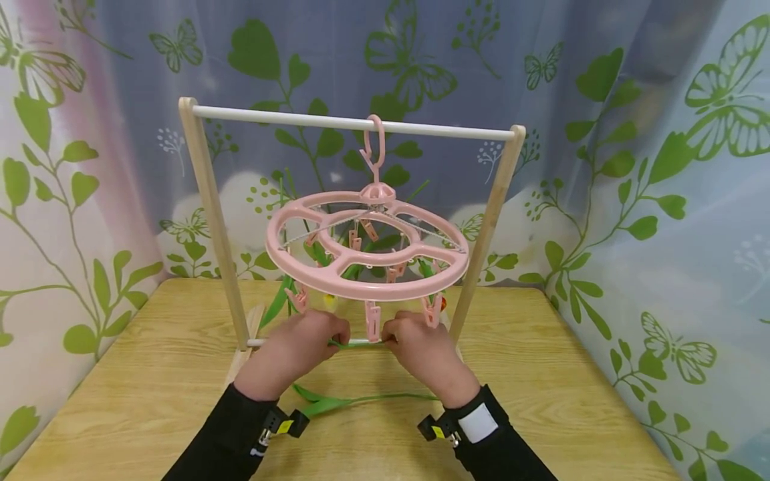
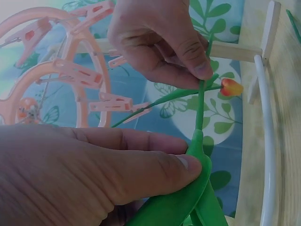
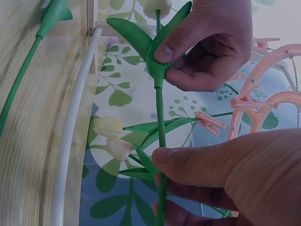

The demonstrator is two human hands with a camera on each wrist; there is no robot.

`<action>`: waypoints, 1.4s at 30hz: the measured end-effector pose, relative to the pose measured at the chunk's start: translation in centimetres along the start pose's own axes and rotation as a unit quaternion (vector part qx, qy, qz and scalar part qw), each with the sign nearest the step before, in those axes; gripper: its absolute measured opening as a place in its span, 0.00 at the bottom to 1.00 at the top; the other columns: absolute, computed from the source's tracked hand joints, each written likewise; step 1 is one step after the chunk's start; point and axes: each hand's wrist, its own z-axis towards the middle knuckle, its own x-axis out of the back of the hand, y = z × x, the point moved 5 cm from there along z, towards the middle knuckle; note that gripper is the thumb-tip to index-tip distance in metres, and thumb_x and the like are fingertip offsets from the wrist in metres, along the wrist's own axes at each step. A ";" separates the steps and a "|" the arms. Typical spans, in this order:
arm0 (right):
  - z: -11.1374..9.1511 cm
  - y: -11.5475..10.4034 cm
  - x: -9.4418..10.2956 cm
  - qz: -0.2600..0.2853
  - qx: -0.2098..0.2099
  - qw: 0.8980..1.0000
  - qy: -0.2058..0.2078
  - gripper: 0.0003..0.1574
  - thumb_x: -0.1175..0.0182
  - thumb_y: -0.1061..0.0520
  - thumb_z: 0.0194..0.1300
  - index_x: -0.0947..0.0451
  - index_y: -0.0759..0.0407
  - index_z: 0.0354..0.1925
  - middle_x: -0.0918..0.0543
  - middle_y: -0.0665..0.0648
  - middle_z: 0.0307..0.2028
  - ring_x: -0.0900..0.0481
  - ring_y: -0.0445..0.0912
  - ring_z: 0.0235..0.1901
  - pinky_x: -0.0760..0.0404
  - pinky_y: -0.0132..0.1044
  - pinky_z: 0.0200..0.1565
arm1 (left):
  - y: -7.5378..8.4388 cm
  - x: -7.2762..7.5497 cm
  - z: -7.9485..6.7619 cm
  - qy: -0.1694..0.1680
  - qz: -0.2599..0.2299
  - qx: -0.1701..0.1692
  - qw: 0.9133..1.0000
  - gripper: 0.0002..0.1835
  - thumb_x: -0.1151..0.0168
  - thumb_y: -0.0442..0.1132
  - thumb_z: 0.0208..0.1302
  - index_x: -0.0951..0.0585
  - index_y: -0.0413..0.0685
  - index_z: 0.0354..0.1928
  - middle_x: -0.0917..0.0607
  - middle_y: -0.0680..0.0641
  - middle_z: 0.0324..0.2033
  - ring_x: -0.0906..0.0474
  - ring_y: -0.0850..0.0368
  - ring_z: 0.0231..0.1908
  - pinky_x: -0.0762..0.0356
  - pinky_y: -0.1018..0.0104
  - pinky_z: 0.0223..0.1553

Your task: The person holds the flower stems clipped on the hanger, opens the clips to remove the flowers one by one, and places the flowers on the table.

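An artificial tulip with a green stem (image 3: pixel 160 113) is held between both hands, below the pink clip hanger (image 1: pixel 367 288). My left hand (image 1: pixel 295 351) pinches it at the base of its leaves (image 2: pixel 181 200). Farther along, my right hand (image 1: pixel 424 354) pinches the bare stem between thumb and fingers. A whitish bloom (image 3: pixel 158 6) shows past the left hand in the right wrist view, partly cut off by the frame. Pink clips (image 1: pixel 373 321) hang from the ring around both hands.
The hanger hooks onto a white rod (image 1: pixel 271 117) between wooden posts (image 1: pixel 496 200). Other tulips hang from its clips, among them a red-orange one (image 2: pixel 232 87) and a yellow one (image 3: pixel 107 127). Another tulip's leaves (image 1: pixel 327 404) lie on the table (image 1: pixel 559 401) near the forearms.
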 end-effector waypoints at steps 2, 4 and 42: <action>0.0 0.1 -0.2 0.007 -0.010 1.000 -0.018 0.04 0.25 0.55 0.65 0.09 0.44 0.34 0.16 0.45 0.32 0.24 0.36 0.27 0.24 0.32 0.28 | 0.2 -0.3 0.0 -0.004 0.002 -0.012 1.000 0.11 0.24 0.32 0.62 0.13 0.57 0.39 0.14 0.58 0.35 0.23 0.65 0.32 0.23 0.66 0.35; -0.1 0.1 -0.3 0.014 -0.019 0.999 -0.033 0.04 0.26 0.56 0.66 0.09 0.44 0.34 0.17 0.45 0.32 0.24 0.36 0.27 0.23 0.33 0.27 | 0.4 -0.5 0.1 -0.012 0.001 -0.013 1.000 0.11 0.24 0.31 0.62 0.13 0.56 0.41 0.13 0.56 0.36 0.23 0.65 0.31 0.23 0.66 0.34; -0.5 -1.2 -3.4 -0.022 0.032 0.995 -0.092 0.19 0.31 0.65 0.64 0.24 0.49 0.21 0.28 0.43 0.20 0.33 0.38 0.21 0.33 0.31 0.23 | -0.1 -4.0 -0.3 -0.071 -0.052 -0.078 0.993 0.14 0.34 0.22 0.54 0.20 0.50 0.31 0.33 0.58 0.22 0.43 0.63 0.25 0.41 0.65 0.31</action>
